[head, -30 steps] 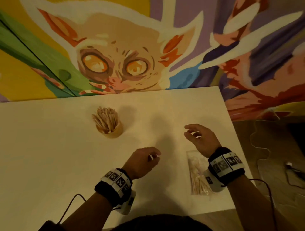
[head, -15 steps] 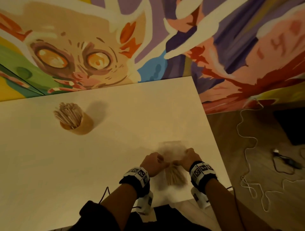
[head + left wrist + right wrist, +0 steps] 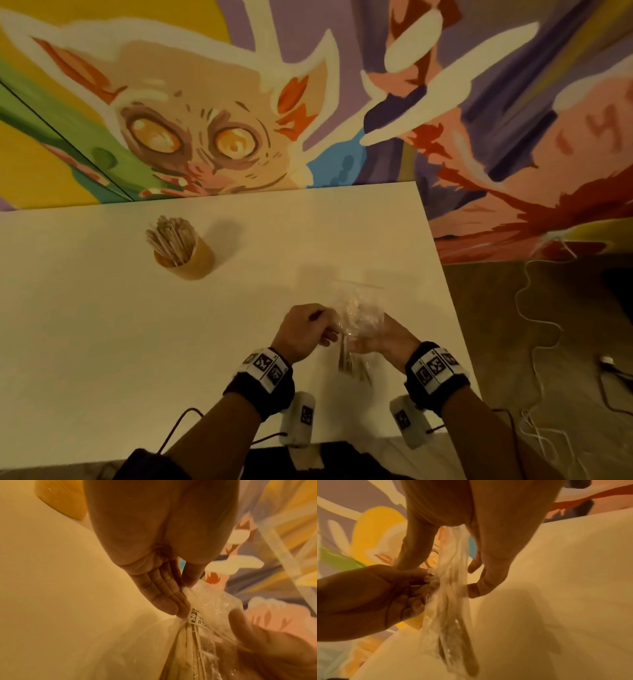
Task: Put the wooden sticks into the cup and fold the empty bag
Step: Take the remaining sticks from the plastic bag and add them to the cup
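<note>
We hold the clear bag (image 3: 359, 318) up over the near right part of the desk (image 3: 102, 342), its sealed strip at the top and a bundle of wooden sticks (image 3: 349, 363) hanging in its lower end. Our left hand (image 3: 301, 334) pinches the bag's left edge between thumb and fingers — the left wrist view shows the fingertips (image 3: 178, 607) pressed on the plastic beside a printed label (image 3: 197, 619). Our right hand (image 3: 383, 339) takes the other side, its grip curled round the plastic with the thumb on one face and the fingers on the other. Well apart, toward the far left, stands the cup (image 3: 188, 260) — already packed with upright sticks. Behind the desk runs a painted wall (image 3: 239, 120), and white cords (image 3: 534, 308) lie on the floor to the right.
</note>
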Motion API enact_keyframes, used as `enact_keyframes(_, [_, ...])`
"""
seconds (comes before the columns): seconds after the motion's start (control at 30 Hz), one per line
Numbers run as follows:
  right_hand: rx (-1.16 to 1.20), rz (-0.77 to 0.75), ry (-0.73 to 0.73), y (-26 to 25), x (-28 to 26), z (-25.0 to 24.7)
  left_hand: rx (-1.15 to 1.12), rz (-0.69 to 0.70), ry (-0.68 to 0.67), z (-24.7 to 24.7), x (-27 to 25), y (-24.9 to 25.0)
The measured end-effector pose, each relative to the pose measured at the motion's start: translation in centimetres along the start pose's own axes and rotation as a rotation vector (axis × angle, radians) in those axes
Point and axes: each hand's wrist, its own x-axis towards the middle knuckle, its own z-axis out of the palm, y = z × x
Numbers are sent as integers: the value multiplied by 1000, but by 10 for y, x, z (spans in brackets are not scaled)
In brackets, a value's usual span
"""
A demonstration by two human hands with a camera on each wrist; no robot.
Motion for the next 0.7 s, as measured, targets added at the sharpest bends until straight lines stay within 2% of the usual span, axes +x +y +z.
enact_keyframes(0.1, [-92, -10, -2, -13, 7, 8, -36, 48, 79, -21, -12, 20])
enact_keyframes(0.23, [-259, -99, 111, -35, 17, 23, 65, 145, 191, -51, -31, 44])
enact_keyframes(0.4, [-310, -194, 119, -61, 28, 53, 117, 270, 343, -78, -54, 57])
enact_keyframes(0.57, [-274, -252, 148, -78, 41, 87, -251, 280, 291, -100, -73, 69])
enact_keyframes(0.63, [-280, -274, 148, -85, 46, 100, -269, 291, 236, -113, -79, 72])
enact_keyframes(0.7, [-311, -321, 141, -94, 50, 113, -178, 309, 185, -125, -83, 75])
